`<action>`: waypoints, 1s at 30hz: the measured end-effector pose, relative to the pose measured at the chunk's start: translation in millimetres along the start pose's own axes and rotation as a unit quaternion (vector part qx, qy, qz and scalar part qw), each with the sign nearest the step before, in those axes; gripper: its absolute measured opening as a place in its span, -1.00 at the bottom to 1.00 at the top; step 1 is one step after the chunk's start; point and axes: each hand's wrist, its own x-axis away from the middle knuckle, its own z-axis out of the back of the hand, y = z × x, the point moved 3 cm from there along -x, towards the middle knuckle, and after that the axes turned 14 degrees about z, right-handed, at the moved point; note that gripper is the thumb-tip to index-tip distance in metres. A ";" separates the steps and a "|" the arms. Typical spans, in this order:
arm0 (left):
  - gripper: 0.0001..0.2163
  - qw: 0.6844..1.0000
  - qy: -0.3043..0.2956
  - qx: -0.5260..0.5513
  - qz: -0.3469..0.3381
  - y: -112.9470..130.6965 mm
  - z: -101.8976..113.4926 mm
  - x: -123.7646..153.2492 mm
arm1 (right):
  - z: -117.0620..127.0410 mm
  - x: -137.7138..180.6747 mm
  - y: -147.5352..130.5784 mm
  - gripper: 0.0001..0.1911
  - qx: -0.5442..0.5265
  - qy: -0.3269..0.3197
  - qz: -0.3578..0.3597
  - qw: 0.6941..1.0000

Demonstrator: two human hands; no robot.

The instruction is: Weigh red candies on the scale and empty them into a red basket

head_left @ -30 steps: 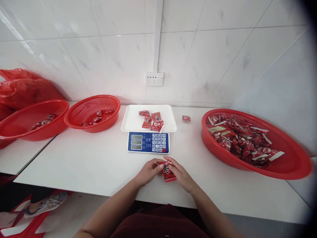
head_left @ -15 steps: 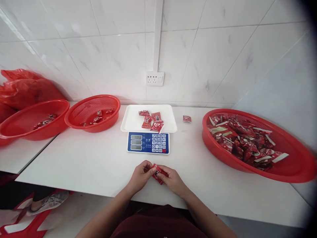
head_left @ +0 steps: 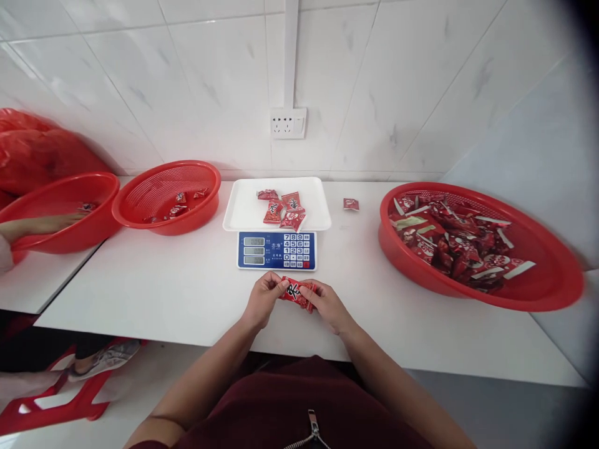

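Note:
Between my two hands is a small red packet with black lettering, held flat in front of the scale. My left hand pinches its left end, and my right hand pinches its right end. Just beyond them stands a digital scale with a blue keypad and a white tray. Several red packets lie in a loose group on that tray. A single small red packet rests on the table to the right of the scale.
At the right, a large red basket holds many red packets. Two red baskets stand on the left, the nearer-to-centre one with a few packets. Another person's arm reaches into the far-left basket. A red plastic bag sits behind it.
The packet in my hands has turned from slanted to nearly level, showing more of its lettering. Another person's arm has come into the far-left basket. The view has tilted down slightly.

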 end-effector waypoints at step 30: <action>-0.82 0.941 0.174 -0.084 -0.278 129.6 63.5 -9.4 | -2.3 9.2 22.0 -0.70 0.271 -0.079 0.102 0.954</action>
